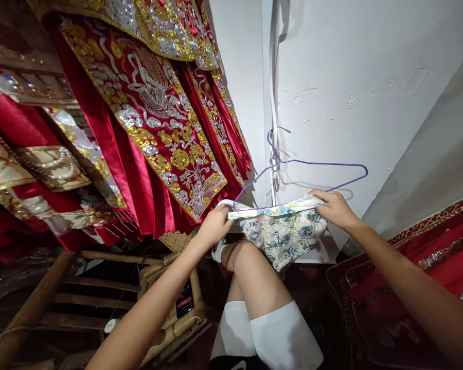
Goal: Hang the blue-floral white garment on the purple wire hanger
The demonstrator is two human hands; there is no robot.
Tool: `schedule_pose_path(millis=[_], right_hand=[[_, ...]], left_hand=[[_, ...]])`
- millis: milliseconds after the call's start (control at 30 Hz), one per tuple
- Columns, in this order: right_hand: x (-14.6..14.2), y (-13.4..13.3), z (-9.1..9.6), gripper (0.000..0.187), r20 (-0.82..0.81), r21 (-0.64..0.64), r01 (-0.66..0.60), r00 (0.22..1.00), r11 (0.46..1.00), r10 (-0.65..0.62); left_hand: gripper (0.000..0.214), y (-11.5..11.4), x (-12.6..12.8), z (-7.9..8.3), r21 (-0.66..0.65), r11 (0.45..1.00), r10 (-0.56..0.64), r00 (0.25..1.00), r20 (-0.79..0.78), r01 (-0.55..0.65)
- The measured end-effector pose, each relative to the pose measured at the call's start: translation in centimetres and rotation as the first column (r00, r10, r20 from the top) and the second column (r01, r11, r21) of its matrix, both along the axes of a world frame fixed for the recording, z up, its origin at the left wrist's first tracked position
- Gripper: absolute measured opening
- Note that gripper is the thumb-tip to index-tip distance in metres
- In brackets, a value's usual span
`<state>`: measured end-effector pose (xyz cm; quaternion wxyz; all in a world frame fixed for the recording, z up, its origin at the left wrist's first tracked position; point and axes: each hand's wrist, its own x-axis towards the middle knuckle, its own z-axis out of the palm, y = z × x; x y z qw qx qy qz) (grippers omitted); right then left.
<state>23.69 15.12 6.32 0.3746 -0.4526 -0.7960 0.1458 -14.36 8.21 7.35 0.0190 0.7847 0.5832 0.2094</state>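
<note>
A purple wire hanger [324, 164] hangs by its hook against the white wall. Over its lower bar lies a white floral cloth garment [287, 239] with blue roses, its top edge folded along the bar and its lower part drooping to a point. My left hand [216, 223] pinches the left end of that folded edge. At the opposite end, my right hand [335, 208] grips the cloth between thumb and fingers, near the hanger's right corner. What kind of garment it is, I cannot tell.
Red costumes embroidered in gold and silver [165, 118] hang at the left. Below them stand bamboo furniture [173, 329] and a phone [185, 300]. A white cord [272, 77] runs down the wall [362, 61]. Red beaded cloth [435, 257] is at the right, my knees below.
</note>
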Motion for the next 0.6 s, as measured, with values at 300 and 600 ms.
schedule_pose_path(millis=[300, 600], right_hand=[[-2.3, -3.3, 0.7, 0.035, -0.143, -0.096, -0.166, 0.978, 0.982, 0.151], [1.7, -1.3, 4.8, 0.089, -0.243, -0.036, 0.296, 0.924, 0.955, -0.295]], left_hand=[[0.004, 2.1, 4.2, 6.0, 0.218, 0.962, -0.223, 0.934, 0.278, 0.164], [0.022, 5.0, 2.1, 7.9, -0.034, 0.949, -0.185, 0.640, 0.746, 0.314]])
